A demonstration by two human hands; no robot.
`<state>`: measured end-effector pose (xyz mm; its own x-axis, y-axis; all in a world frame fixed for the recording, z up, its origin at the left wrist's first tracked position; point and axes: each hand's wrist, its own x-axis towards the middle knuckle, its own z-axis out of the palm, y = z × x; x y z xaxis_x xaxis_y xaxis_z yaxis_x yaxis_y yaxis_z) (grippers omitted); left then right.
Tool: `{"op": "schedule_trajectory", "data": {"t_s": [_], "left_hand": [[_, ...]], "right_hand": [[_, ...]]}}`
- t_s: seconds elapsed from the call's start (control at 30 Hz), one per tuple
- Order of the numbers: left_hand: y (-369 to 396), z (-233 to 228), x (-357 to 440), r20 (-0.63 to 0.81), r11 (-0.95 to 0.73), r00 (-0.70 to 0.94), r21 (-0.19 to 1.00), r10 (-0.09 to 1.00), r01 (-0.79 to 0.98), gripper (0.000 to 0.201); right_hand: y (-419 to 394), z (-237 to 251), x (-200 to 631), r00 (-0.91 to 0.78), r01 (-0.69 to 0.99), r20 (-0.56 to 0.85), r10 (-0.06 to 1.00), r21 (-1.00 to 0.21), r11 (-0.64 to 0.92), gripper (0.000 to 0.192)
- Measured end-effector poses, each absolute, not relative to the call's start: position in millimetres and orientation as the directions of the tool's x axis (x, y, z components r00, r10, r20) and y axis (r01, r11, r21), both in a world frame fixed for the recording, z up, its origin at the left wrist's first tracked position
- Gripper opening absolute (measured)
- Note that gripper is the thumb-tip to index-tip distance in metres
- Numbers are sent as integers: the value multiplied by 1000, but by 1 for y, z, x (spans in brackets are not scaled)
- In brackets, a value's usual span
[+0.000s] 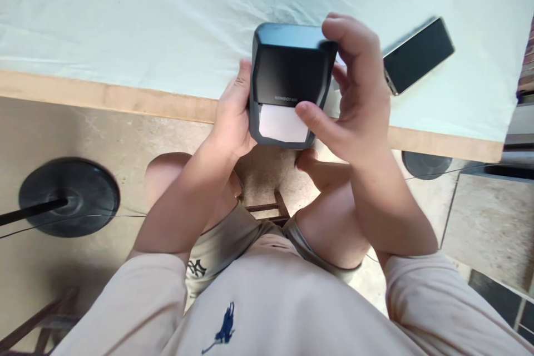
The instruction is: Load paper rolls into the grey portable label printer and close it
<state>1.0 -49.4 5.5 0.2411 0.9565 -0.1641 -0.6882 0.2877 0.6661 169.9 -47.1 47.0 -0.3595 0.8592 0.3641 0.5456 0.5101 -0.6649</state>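
A dark label printer with a brand name on its black lid is held up over the table's front edge. White label paper shows in the opening at its near end. My left hand is closed round the printer's left side, the thumb along its edge and the other fingers hidden beneath. Around the right side bends my right hand, its thumb at the lid's lower edge by the paper and its index finger at the far right corner. Under that hand, the remaining fingers are partly hidden.
A smartphone with a dark screen lies to the right on the pale tablecloth. The table's wooden edge runs across in front of me. Round black stand bases stand on the floor at both sides, with thin cables near them.
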Motion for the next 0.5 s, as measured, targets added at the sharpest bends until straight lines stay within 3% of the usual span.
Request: {"op": "schedule_trajectory", "data": {"t_s": [0.07, 0.17, 0.27, 0.37, 0.43, 0.5], "left_hand": [[-47, 4, 2, -165, 256, 196, 675, 967, -693, 34], [-45, 8, 4, -185, 275, 204, 671, 961, -688, 28], [-48, 16, 6, -167, 353, 331, 670, 929, -653, 39], [-52, 20, 8, -112, 309, 336, 720, 935, -621, 28], [-54, 18, 8, -99, 261, 287, 749, 953, -609, 26], [-55, 15, 7, -86, 242, 275, 757, 958, -606, 29]], "right_hand": [[-45, 46, 172, -369, 530, 380, 848, -663, 528, 63], [-45, 45, 173, -241, 578, 469, 850, -635, 514, 60], [-45, 47, 169, -64, 592, 585, 808, -630, 503, 39], [-45, 49, 166, 36, 461, 645, 763, -688, 560, 18], [-45, 51, 167, 39, 389, 661, 749, -700, 598, 14], [-46, 53, 169, -83, 459, 657, 749, -643, 614, 11]]}}
